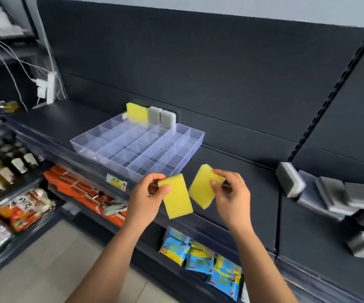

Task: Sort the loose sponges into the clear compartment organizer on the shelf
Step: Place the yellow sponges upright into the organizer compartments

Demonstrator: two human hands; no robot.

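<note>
The left hand (pixel 152 193) pinches the left yellow sponge (pixel 177 199) and the right hand (pixel 229 191) pinches the right yellow sponge (pixel 202 189), both plain matte rectangular blocks held slightly apart at 5 o'clock of the clear compartment organizer (pixel 89 153) on the dark shelf (pixel 231 162).

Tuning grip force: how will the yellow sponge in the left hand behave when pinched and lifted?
Probably very light: the left hand pinches the yellow sponge by one corner and it hangs unsagging. Likely soft yet shape-keeping, since its edges look straight. Flat-sided, so it shouldn't roll; stood on edge like the upright sponges in the organizer, it might tip.
</note>
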